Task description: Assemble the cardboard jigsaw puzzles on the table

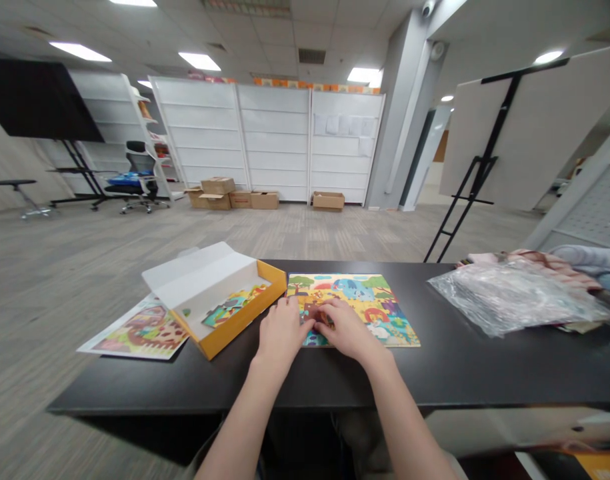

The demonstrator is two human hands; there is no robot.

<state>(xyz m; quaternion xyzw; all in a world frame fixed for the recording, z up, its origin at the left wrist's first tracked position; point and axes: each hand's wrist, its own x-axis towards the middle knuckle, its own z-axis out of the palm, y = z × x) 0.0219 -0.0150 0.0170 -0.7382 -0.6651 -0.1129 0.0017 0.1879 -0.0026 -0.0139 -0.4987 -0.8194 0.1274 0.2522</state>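
Head view, table: A dark tabletop (485,373) is shown with its near edge running across the lower part and its far edge bordered by the floor (305,230).
Puzzle: A bright animal puzzle (352,288) is laid flat near the far edge, in front of the person; its near edge is set back from the near edge of the table. Its lower left part is covered by the hands.
Left hand: The left hand (281,328) is placed over the puzzle's left side, partly open, fingers bent downward; whether a piece is gripped cannot be told.
Right hand: The right hand (345,327) is set just beside it, fingers curled, thumb and forefinger brought close together over a brown patch; whether a piece is pinched cannot be told.
Box: An open yellow box (239,325) is set at a slant just beside the puzzle's left edge; loose pieces (237,307) are contained in it.
Picture sheet: A printed sheet (145,333) is partly covered by the box; its outer corner appears to be carried past the table's left edge.
Room on the right: Dark tabletop is seen between the puzzle and a clear plastic bag (517,297), behind which folded cloths (559,263) are piled.
Writing: Papers (342,125) are fixed to the white shelving (275,140); their marks are too small to be read, as are those on the cartons (265,200).
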